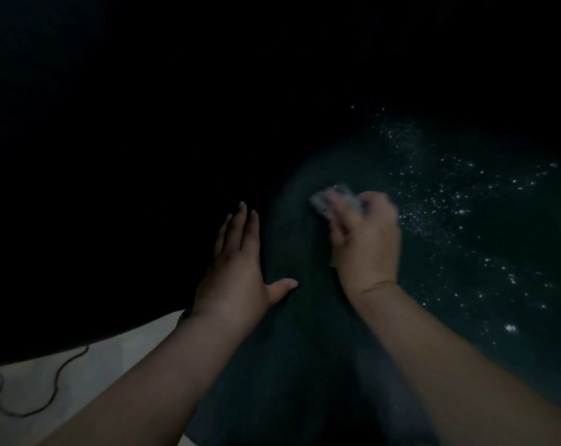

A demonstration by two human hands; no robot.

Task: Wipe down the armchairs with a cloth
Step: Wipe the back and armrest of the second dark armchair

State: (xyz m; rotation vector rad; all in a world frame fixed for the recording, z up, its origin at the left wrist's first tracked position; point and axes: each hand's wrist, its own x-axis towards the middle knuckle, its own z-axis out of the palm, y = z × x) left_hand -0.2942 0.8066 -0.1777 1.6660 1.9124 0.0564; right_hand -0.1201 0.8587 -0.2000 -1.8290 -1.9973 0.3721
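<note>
Over at 3 o'clock the right hand (366,239) has its fingers clamped on a pale cloth (335,201), pressed on the dark armchair (289,349). Left hand (232,278) lies flat at 9 o'clock, fingers straight, thumb spread. Super dim, cord (31,397) at 7.

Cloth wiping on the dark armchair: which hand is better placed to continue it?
Right. The right hand already grips the cloth against the armchair; the left hand lies flat, fingers straight, holding nothing.

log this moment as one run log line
right hand: grips pale crumpled cloth on dark armchair | left hand: flat, fingers straight | thin dark cord on pale floor
</note>
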